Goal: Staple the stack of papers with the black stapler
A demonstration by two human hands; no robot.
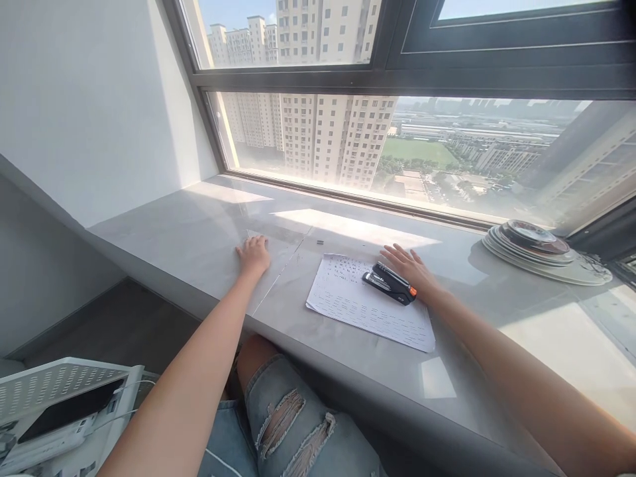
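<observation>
A black stapler [390,283] with an orange piece at one end lies across a stack of printed white paper sheets [368,321] on the grey stone-look windowsill. My right hand [408,270] rests flat and open just behind the stapler, fingers stretched toward the window; whether it touches the stapler I cannot tell. Off to the left, my left hand [254,254] leans on the bare sill, loosely bent with its thumb apart, and nothing shows in it. Between the hands, behind the paper, sits a small dark grey piece [320,242], perhaps staples.
A pile of plates [531,248] stands at the right by the window frame. Below the sill's front edge on the left, a white perforated cart [74,371] holds a dark phone [72,411] and white cables. My knees in ripped jeans [293,417] are under the sill.
</observation>
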